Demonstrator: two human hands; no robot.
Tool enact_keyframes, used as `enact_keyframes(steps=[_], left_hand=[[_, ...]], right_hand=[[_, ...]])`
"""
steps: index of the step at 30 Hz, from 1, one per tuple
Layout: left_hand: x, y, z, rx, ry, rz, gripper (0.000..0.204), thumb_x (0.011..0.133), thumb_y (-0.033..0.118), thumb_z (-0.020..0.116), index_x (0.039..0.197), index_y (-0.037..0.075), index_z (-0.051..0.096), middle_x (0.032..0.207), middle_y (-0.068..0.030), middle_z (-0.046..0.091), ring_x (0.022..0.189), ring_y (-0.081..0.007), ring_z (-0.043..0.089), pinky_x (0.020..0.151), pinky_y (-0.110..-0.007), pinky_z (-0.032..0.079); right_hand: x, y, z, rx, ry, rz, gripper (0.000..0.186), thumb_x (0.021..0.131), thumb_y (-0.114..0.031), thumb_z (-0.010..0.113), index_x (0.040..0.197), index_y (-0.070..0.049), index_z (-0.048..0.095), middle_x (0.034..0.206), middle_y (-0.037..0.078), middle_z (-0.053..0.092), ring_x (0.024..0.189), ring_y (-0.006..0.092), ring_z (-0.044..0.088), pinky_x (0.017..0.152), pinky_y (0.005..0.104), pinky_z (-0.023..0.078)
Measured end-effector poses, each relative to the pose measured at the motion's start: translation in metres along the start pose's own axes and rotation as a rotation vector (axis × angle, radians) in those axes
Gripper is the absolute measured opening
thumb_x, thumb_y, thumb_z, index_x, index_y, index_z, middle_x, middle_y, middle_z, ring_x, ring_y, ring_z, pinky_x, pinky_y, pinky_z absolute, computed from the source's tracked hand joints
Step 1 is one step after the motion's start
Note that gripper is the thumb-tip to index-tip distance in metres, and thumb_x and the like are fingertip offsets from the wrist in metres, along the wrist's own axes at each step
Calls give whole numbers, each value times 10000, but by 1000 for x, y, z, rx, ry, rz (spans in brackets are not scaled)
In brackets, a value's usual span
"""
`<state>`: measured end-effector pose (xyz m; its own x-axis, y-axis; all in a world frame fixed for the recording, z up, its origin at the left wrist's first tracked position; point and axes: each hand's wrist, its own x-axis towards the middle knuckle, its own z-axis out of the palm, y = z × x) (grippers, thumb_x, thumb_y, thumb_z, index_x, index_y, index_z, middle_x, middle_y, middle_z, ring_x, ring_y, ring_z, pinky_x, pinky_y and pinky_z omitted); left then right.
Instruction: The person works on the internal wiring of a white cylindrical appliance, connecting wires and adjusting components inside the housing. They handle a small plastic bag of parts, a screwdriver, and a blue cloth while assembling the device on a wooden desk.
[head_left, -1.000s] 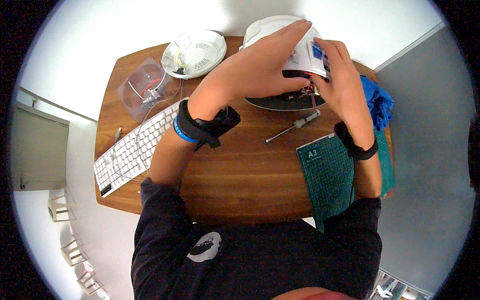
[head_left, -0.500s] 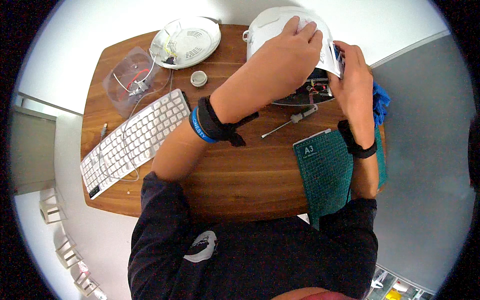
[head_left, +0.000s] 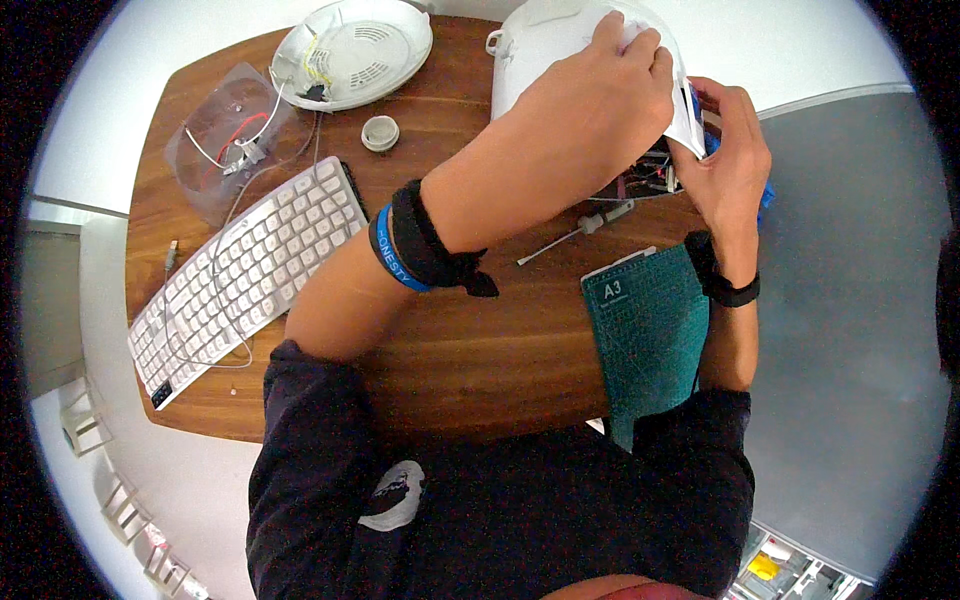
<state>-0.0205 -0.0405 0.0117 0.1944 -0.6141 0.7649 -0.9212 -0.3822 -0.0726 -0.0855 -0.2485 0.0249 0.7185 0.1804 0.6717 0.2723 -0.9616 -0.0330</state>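
A rounded white plastic casing (head_left: pixel 550 60) stands at the far right of the table, tilted, with circuit parts and thin wires (head_left: pixel 655 175) showing under its near edge. My left hand (head_left: pixel 610 95) reaches across it, fingers bent and pressed on its top. At the casing's right side, my right hand (head_left: pixel 735 140) grips the edge between thumb and fingers. Something blue shows behind that edge, mostly hidden. Just in front lies a screwdriver (head_left: pixel 590 228) with a pale handle and thin shaft.
A white keyboard (head_left: pixel 255 275) with a cable lies at left. Behind it are a see-through plastic tray (head_left: pixel 200 165) with wires, a round white cover (head_left: pixel 385 85) with vent slots, and a small round cap (head_left: pixel 380 133). A green cutting mat (head_left: pixel 650 320) lies under my right forearm.
Both hands and the casing's gripped edge have shifted slightly right. The whole view has also moved a little, with the table's far side higher in it. Both hands keep their hold.
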Motion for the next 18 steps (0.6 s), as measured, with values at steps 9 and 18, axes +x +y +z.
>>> enact_keyframes(steps=[9, 18], left_hand=[[-2, -5, -5, -127, 26, -7, 344, 882, 53, 574, 1069, -215, 683, 1236, -376, 641, 1251, -455, 585, 1176, -545, 379], [-2, -1, 0, -169, 21, -35, 342, 870, 44, 590, 1065, -222, 680, 1199, -391, 650, 1226, -461, 599, 1180, -549, 372]], right_hand=[[7, -5, 2, -91, -41, 5, 502, 781, -190, 833, 1234, -106, 634, 1067, 114, 657, 968, 346, 687, 816, 425, 580], [3, 3, 3, -72, -34, -24, 497, 762, -130, 815, 1224, -88, 635, 1087, 133, 661, 1003, 370, 678, 849, 438, 571]])
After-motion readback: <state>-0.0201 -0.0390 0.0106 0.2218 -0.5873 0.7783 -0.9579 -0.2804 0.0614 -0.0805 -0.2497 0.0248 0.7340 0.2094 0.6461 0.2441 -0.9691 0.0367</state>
